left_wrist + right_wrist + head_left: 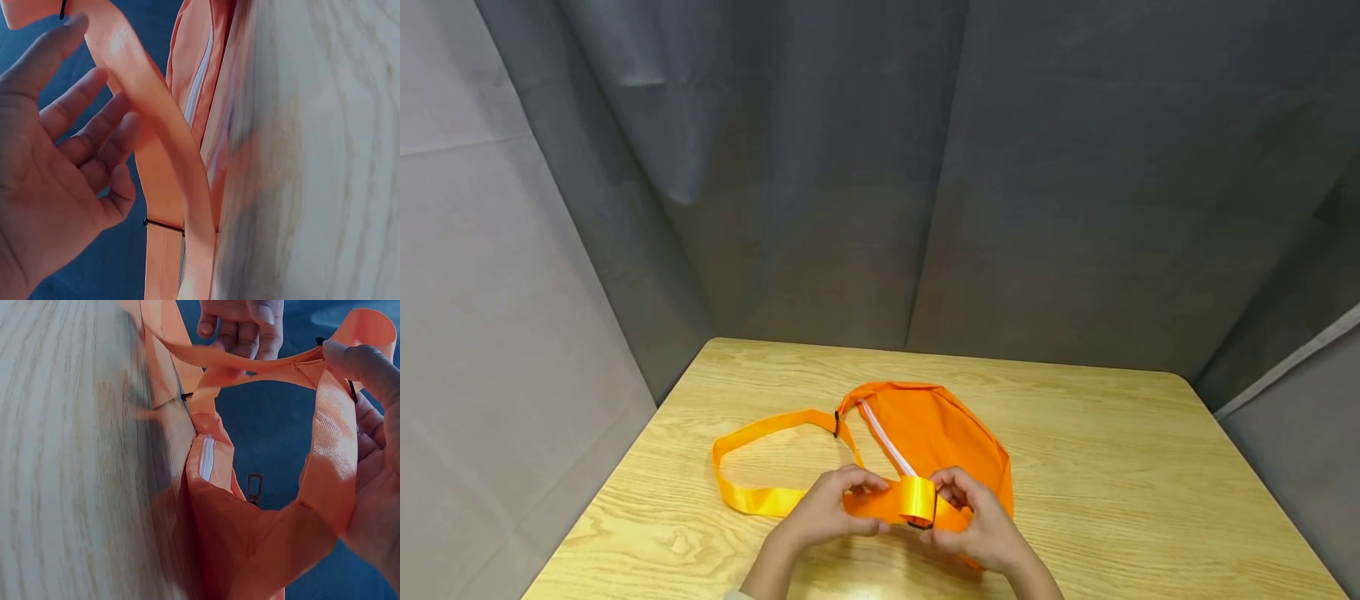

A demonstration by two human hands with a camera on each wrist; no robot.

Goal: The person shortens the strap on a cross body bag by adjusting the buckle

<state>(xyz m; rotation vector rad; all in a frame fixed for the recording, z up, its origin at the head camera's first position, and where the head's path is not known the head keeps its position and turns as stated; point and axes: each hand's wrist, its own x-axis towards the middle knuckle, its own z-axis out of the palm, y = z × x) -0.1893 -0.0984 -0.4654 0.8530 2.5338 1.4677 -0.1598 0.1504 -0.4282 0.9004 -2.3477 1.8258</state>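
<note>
An orange sling bag [940, 421] with a white zipper [886, 437] lies on the table. Its orange strap [760, 501] loops out to the left, with a small black slider [837, 423] on the far stretch. My right hand [985, 525] pinches the strap between thumb and fingers beside another black slider [354, 392], where the webbing stands up in a raised loop [917, 498]. Fingers loosely bent, my left hand [835, 504] is at the same strap just left of that loop; in the left wrist view its fingertips [128, 122] are right at the strap's edge.
A wood-grain table [1120, 467] carries the bag near its front edge. Dark grey curtains [820, 167] hang behind it, and a pale cloth panel [497, 292] stands to the left. A dark zipper pull [255, 487] hangs from the bag.
</note>
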